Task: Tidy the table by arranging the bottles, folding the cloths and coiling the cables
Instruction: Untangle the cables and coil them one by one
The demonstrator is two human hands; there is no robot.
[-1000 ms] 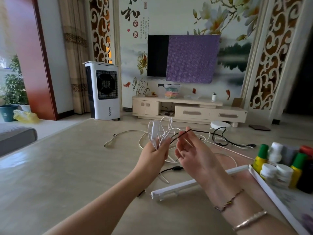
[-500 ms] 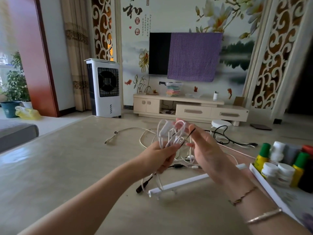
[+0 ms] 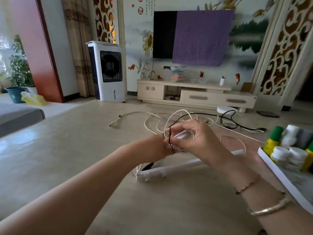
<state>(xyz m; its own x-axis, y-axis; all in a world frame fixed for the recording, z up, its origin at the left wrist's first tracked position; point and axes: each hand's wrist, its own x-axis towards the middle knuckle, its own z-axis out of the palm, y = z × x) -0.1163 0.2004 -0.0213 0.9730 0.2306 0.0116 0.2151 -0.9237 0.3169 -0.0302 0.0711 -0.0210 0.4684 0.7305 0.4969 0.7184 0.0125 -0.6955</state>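
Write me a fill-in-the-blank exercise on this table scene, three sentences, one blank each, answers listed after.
1. The left hand holds a bundle of white cable while the right hand winds a thin ____ tie round it.
2. The bottles stand together in a white tray at the table's ____ edge.
3. The wall television is partly covered by a ____ cloth.

Missing words: black; right; purple

Both forearms converged mid-frame. Left hand (image 3: 153,148) fisted, partly hidden; right hand (image 3: 194,138) curled over it, fingertips pinching.
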